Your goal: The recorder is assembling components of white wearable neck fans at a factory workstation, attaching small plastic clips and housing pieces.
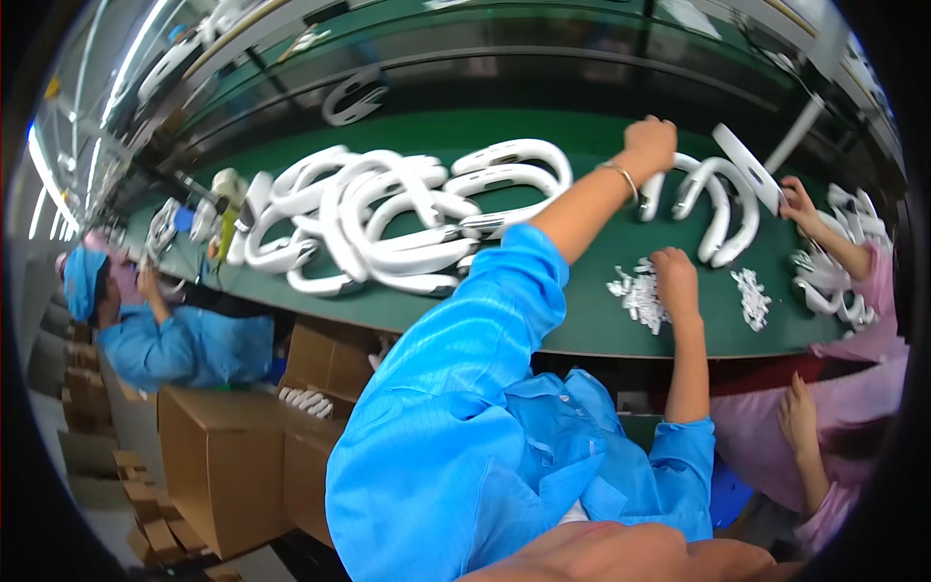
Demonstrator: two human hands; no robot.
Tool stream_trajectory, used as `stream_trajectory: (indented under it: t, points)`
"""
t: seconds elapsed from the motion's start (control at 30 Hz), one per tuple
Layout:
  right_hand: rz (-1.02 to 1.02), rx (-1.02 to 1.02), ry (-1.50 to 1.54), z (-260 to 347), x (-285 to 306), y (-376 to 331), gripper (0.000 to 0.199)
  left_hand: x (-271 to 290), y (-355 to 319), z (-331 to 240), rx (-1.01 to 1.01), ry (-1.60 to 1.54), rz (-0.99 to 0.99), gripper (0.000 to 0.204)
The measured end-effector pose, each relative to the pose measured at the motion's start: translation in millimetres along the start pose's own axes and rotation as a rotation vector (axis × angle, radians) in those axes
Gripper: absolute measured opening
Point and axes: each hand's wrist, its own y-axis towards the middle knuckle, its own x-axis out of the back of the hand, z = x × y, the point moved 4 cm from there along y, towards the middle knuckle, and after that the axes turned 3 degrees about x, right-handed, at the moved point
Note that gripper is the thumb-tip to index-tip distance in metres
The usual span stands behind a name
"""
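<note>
I had the left hand (648, 147) reached far across the green bench (587, 325), its arm slanting up and to the right in a blue sleeve (504, 301), a bangle (622, 181) at the wrist. The fingers were curled, knuckles up. A white curved piece (652, 197) lay just below that hand, on the bench; I couldn't tell whether the fingers gripped it, because the hand covered what was beneath.

The right hand (676, 274) was nearer the bench's front edge, lowered at the right side of a pile of small white parts (640, 299). Its fingers were bent down and close together, their tips too hidden for me to tell whether they pinched one.

To the right of both hands, I saw two white arcs (720, 199) close together, and below them a second small pile (751, 301). A co-worker's hand (800, 207) was at the lower end of a white panel (747, 167), which stood tilted beside the arcs.

A heap (417, 260) of white loops filled the bench to my left, several overlapping. Farther left sat a co-worker (184, 344) in blue, with a brown carton (223, 466) on the near side.
</note>
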Motion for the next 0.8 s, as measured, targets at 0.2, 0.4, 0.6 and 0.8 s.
stream_trajectory:
  t: [0.2,0.4,0.6,0.8]
  points:
    - [-0.185,-0.043,0.273,-3.6,20.2,-1.6,0.011,-72.9,50.9,17.4,0.164,-0.242,0.362,0.041]
    - [-0.302,-0.395,0.635,-26.4,29.3,-26.9,0.010,-128.3,63.1,20.9,0.085,-0.018,0.451,0.034]
    - [-0.443,-0.659,1.232,-50.6,26.4,-53.1,0.017,-48.8,25.6,0.6,0.033,0.085,0.359,0.024]
    - [-0.187,-0.521,0.810,-13.2,28.8,-0.6,0.045,-20.4,30.7,-5.0,0.174,-0.097,0.844,0.029]
